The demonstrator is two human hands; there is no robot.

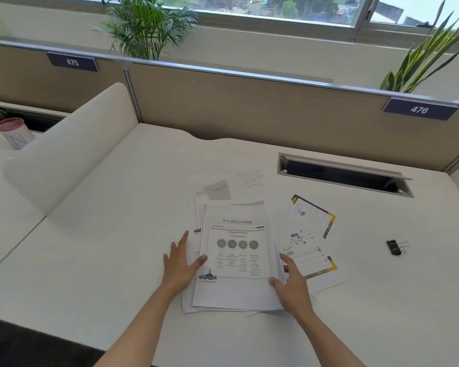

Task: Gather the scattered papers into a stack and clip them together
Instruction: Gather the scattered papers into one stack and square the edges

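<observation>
Head view. White office desk (117, 234) at a window, bounded at the back by a tan partition (249, 102) with number plates and a recessed cable tray (345, 176) on the right. Near the middle lies a loose pile of printed papers (236, 260), its edges uneven and several sheets fanned out beneath the top one. The left hand (179, 266) lies flat and spread on the pile's left edge, fingers extended, gripping nothing. The right hand (292, 282) is open at the pile's right edge, thumb on the top sheet; whether its fingers reach under the sheets cannot be told. Three sheets lie outside the pile: a colour-bordered chart page (310, 239) just to the right, partly tucked under it, and two smaller printed sheets (233, 184) beyond its far edge. A black binder clip (394, 247) rests on the desk well apart to the right, untouched.

Likely failures, as a judgement: squaring the pile now would leave the three outlying sheets out of the clipped stack; pressing inward on uneven edges may buckle or crease thin sheets; lifting with an open hold may let lower sheets slide out.
</observation>
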